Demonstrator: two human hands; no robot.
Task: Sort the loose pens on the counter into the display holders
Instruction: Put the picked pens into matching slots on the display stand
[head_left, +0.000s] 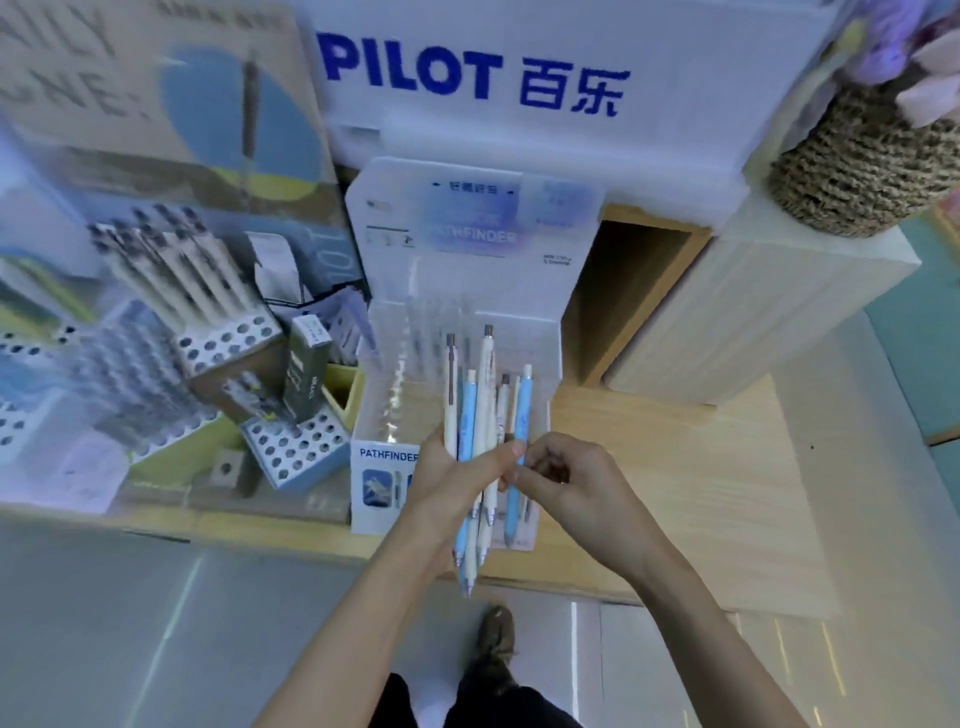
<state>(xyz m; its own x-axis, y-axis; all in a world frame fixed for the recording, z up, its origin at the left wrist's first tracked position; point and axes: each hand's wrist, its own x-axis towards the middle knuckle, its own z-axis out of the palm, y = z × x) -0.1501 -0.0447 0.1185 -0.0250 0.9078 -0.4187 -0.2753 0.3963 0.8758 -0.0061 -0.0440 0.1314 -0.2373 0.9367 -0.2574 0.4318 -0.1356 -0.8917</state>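
Observation:
My left hand (452, 478) grips a bundle of several pens (475, 415), white and light blue, with their clicker ends up and tips down. My right hand (561, 478) pinches one light blue pen (519, 441) at the right side of the bundle. Both hands hover over the front of a clear Pathfinder display holder (384, 457) on the wooden counter (675, 493). The holder's clear compartments behind the pens look mostly see-through.
To the left stand other displays: a holed block with several pale pens (176, 270), a blue holed block (296, 441) and a dark box (306, 369). A white Pilot sign (467, 73) stands behind. A woven pot (857, 161) sits on a pale box at right.

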